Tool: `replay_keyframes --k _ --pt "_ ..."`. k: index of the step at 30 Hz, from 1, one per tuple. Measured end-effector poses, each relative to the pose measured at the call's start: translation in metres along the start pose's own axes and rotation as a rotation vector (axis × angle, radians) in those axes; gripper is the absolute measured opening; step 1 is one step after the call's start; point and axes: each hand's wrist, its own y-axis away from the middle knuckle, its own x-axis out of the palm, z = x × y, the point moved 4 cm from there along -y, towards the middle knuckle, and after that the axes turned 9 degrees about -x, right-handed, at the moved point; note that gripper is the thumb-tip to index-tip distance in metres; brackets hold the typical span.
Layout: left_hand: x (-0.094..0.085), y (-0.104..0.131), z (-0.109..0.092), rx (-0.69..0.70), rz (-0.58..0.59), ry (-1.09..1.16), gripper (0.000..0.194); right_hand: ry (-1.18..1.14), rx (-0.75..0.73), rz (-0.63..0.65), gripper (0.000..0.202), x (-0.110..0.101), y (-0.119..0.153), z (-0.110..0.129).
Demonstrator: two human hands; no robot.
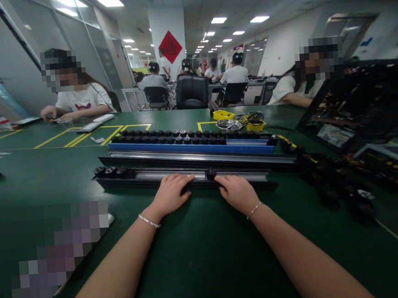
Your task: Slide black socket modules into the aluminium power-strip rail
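A long black rail (163, 174) with a silvery inner channel lies across the green table in front of me. My left hand (170, 195) lies over its near edge, fingers stretched to the right and thumb apart. Just right of centre, a small black part (212, 173) sits in the channel. The bent fingers of my right hand (239, 194) touch that part's right side, with the thumb at the rail's front; the exact grip is partly hidden. Several similar black parts (113, 172) stand together at the rail's left end.
Behind are another black rail (193, 157) and a blue rail (185, 145) lined with black parts. A dark pile of parts (342, 181) lies to the right, beside a large black panel (364, 104). A metal dish (229, 125) and yellow tray (223, 114) stand farther back. Two people sit across.
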Motion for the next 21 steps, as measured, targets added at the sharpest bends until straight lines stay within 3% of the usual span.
replay_keyframes --k 21 --pt "0.0001 0.0003 0.001 0.005 -0.003 -0.003 0.05 0.004 -0.008 0.035 0.033 0.001 0.0013 -0.0059"
